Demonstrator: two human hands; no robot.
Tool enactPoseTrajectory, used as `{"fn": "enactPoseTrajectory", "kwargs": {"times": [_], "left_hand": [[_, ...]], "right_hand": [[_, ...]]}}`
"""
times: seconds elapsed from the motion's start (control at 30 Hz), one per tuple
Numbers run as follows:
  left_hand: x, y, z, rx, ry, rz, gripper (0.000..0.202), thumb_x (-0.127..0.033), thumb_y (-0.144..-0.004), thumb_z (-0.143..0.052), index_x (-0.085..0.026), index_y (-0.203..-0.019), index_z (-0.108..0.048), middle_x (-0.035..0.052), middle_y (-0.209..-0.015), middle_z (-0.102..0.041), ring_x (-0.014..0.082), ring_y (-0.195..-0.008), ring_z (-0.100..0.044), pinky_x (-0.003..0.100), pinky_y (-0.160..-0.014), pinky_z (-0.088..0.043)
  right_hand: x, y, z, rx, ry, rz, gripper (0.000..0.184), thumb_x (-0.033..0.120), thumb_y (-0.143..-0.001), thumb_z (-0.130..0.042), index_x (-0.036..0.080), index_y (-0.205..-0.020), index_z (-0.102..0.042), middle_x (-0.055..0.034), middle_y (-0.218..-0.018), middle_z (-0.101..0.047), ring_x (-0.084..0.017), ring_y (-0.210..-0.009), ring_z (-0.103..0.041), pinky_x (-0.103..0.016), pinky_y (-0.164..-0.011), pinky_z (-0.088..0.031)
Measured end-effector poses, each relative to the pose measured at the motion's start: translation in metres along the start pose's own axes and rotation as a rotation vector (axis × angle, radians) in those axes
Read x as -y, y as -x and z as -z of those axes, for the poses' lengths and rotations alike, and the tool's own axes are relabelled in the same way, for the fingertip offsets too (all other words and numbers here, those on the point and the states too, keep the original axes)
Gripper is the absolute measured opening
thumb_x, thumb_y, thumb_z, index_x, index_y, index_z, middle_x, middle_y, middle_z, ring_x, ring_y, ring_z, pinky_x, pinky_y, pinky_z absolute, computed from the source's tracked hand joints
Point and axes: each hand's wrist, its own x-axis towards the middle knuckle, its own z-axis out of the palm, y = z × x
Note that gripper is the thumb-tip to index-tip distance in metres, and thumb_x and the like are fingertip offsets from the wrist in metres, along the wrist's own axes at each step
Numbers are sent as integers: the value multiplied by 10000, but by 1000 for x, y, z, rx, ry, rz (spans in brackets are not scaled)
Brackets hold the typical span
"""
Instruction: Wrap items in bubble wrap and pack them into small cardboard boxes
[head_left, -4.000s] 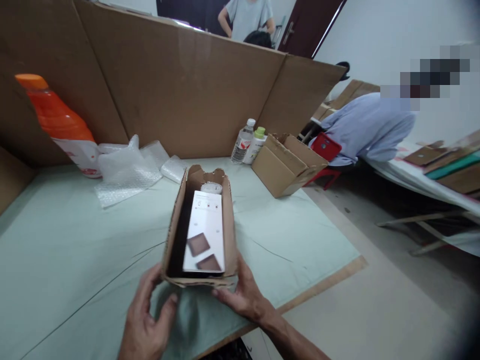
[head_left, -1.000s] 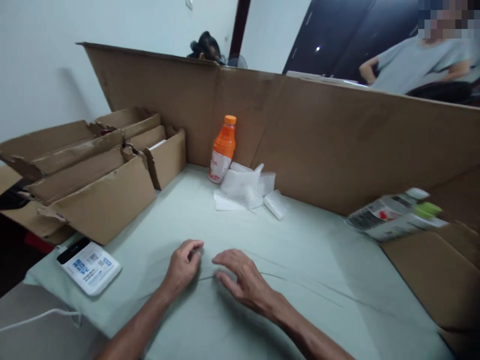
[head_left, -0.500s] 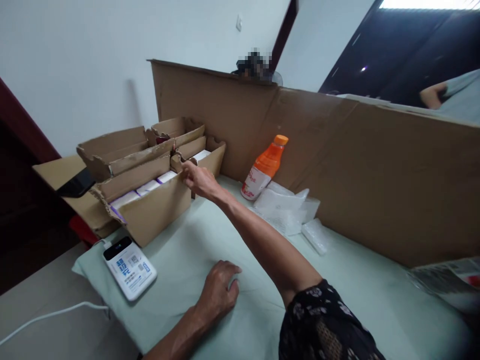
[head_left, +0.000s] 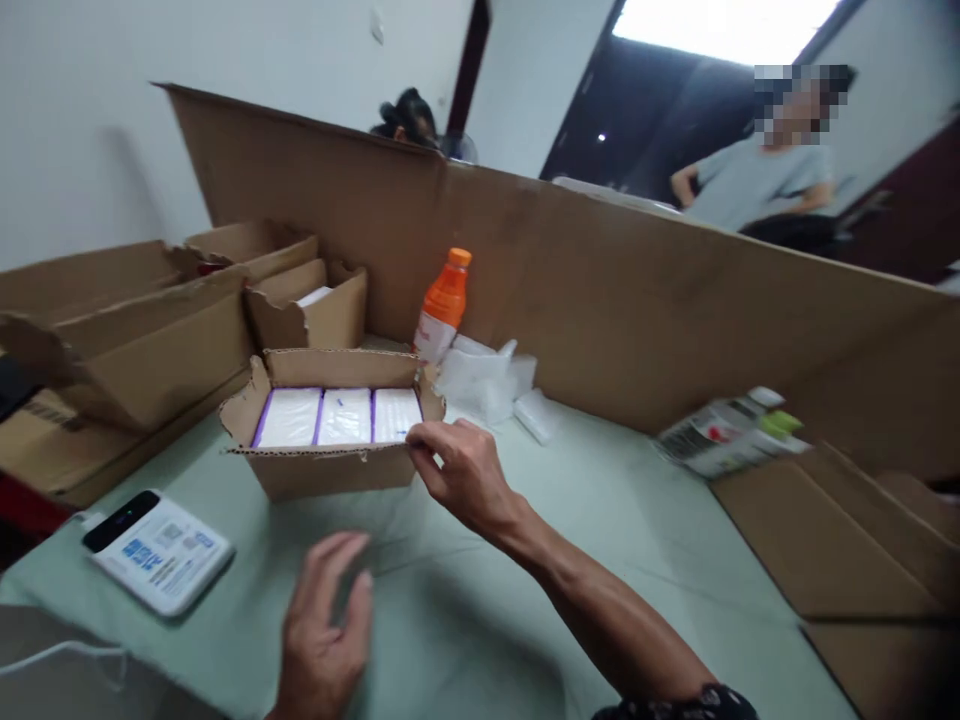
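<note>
Brown cardboard is forming the open box [head_left: 337,475], whose walls are probably keeping the three white packs [head_left: 345,418] in their row. It is sitting on or just over the worktop [head_left: 577,480], between the white device [head_left: 157,555] and the orange bottle [head_left: 444,300]. Your right hand [head_left: 465,465] is pinching its near right corner, likely because that thin rim is offering an easy hold. Your left hand [head_left: 326,620] is hanging open on your side of it, gripping nothing.
</note>
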Motion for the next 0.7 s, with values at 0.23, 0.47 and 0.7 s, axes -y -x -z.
{"fn": "enactPoseTrajectory", "kwargs": {"times": [0.23,0.47,0.7], "left_hand": [[29,-22,16,-117,98,502,898,-489,-740,-774,-240,-1527,-421,176,-1510,-506,377,-1266,-577,639,-1092,-438],[32,-60,-17,-81,325,615,854,-375,-648,-817,-248,-1428,-494,123,-1406,-570,369,-1416,-469,603,-1219,-306],[20,-76,-49,-50,275,595,887,-400,-580,-828,-186,-1382,-515,144,-1339,-587,395,-1364,-501,625,-1203,-309]], "right_hand": [[-13,130,45,-373,-250,-313,181,128,-961,-610,223,-1111,-647,-14,-859,-745,-136,-744,-690,-259,-710,-538],[-36,158,3,94,-462,-626,547,144,-842,-624,218,-1375,-523,-109,-1298,-667,-212,-1020,-696,-308,-744,-565],[-54,155,-11,74,-543,-681,614,149,-832,-640,175,-1417,-456,-135,-1341,-624,-235,-1074,-662,-385,-935,-535]]}}
